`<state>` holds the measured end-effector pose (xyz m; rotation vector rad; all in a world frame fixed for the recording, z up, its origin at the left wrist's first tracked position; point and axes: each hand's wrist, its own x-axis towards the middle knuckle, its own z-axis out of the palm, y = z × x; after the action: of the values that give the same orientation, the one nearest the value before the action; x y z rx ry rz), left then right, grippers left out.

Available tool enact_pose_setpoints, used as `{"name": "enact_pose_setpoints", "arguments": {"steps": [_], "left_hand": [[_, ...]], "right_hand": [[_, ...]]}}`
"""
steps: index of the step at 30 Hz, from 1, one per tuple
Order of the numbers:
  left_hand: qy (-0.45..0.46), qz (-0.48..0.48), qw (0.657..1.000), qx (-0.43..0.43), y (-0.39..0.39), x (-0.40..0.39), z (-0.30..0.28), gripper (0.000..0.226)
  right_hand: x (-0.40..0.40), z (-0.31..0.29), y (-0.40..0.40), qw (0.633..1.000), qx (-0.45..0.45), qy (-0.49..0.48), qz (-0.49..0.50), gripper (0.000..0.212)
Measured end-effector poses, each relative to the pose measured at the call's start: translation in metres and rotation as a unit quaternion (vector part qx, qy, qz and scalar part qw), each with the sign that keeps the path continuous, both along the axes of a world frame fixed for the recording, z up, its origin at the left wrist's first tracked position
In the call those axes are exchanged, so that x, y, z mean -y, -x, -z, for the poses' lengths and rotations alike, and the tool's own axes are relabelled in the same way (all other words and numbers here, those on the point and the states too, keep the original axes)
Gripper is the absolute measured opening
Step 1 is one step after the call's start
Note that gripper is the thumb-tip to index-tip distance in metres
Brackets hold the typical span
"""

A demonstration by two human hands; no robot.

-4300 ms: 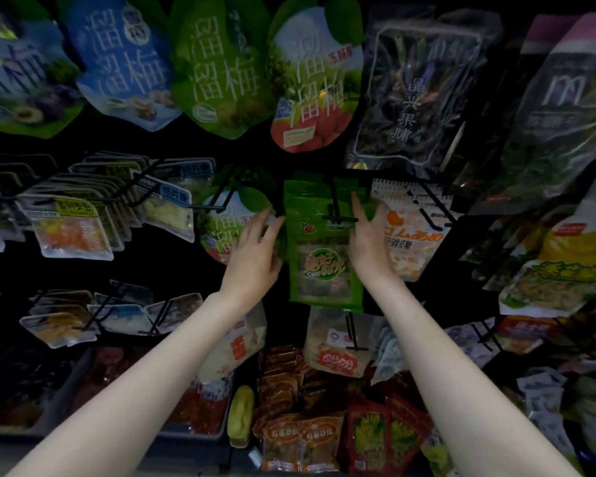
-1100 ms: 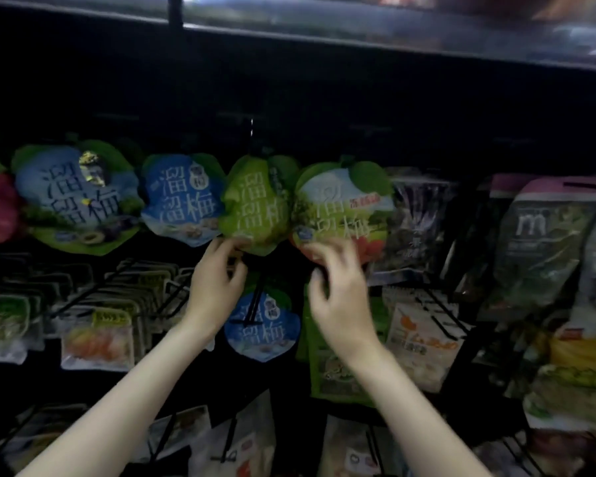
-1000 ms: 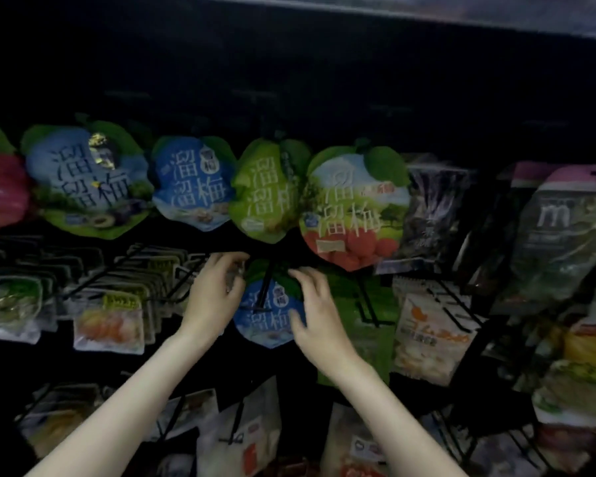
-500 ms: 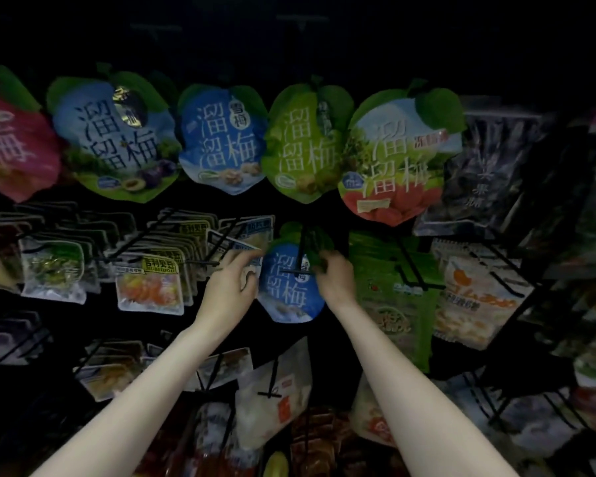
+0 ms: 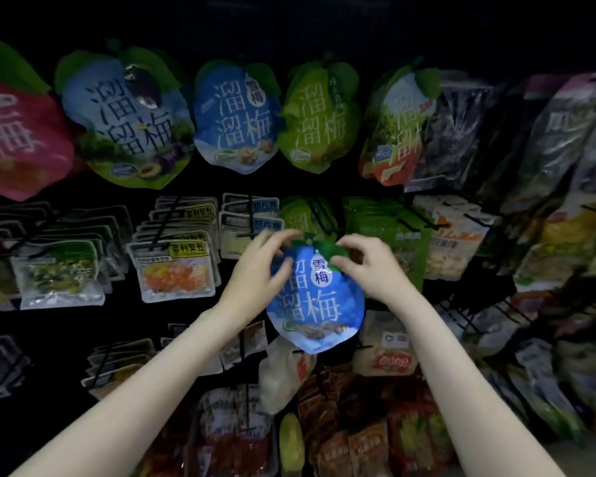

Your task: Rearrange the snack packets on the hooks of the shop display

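Dim shop display (image 5: 427,218) crowded with hanging snacks, blue packet (image 5: 319,304) held upright in front of the middle row, green leafy top up, left hand (image 5: 260,273) and right hand (image 5: 369,266) each pinching a top corner, green packet (image 5: 303,218) behind.

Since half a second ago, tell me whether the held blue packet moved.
Yes. The blue packet came off the hook toward the camera, the green packet behind now exposed.
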<state>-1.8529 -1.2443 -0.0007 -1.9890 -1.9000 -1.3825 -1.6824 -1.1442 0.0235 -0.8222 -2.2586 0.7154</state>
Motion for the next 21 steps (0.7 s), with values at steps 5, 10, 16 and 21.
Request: {"name": "enact_pose_setpoints", "arguments": {"steps": [5, 10, 16, 21], "left_hand": [[-0.075, -0.032, 0.996, -0.034, 0.027, 0.036, -0.02, 0.031], [-0.042, 0.048, 0.989, 0.133, 0.056, 0.064, -0.054, 0.046], [-0.041, 0.053, 0.977, 0.202, 0.098, 0.079, -0.08, 0.051], [-0.074, 0.012, 0.992, 0.105, 0.103, 0.066, -0.111, 0.051]], "right_hand": [[0.036, -0.014, 0.018, 0.989, -0.142, 0.032, -0.008, 0.014], [0.063, -0.05, 0.058, 0.961, -0.275, 0.011, -0.012, 0.018], [0.075, -0.078, 0.114, 0.953, -0.3, -0.044, -0.003, 0.023], [0.063, -0.094, 0.128, 0.936, -0.271, -0.224, 0.023, 0.036]]}}
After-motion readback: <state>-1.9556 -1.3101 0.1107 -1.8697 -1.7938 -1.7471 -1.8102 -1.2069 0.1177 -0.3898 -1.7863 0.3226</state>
